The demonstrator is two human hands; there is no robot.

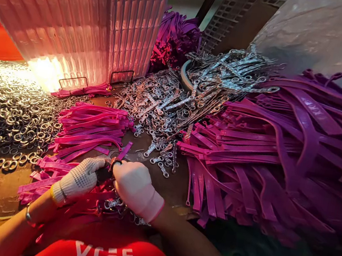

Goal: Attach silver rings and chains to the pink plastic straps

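My left hand (80, 178), in a dotted white work glove, is closed beside my right hand (137, 185), which wears a plain white glove. Their fingertips meet around a metal ring (115, 164), dark against the light, with my right fingers pinching it. A purple strap (125, 150) sticks up just behind the ring; its lower part is hidden by my fingers, which seem to grip it on the left. Beneath the hands, more purple straps and silver metal links (112, 203) lie close to my body.
Loose metal rings (14, 112) spread over the left of the table. Bundled pink-purple straps (93, 126) lie ahead. Silver links (161, 105) spill from a heaped bowl (185, 75). A large strap pile (270, 156) fills the right. Ribbed translucent panels (78, 14) stand behind.
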